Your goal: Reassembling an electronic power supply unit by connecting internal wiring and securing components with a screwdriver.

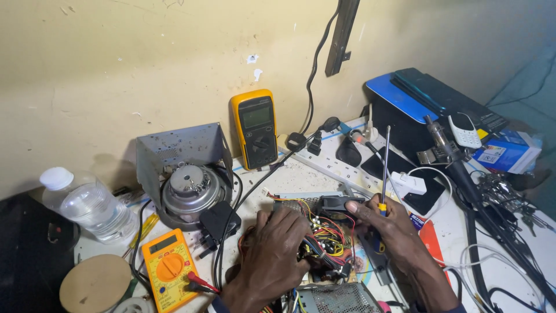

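Cluttered white workbench (452,223) against yellowish wall. Grey metal housing with round motor (188,174) left of centre. Yellow multimeter (256,128) propped upright, upper centre. Orange multimeter (169,268) lower left. Wire bundle (321,232) lower centre. Left hand (277,255) curled, fingertips pressed into wires. Right hand (391,229) gripping screwdriver (384,168), shaft upward, forefinger on black part.

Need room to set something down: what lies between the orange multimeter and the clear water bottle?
In the head view, a yellow-handled tool lies between the orange multimeter and the water bottle.
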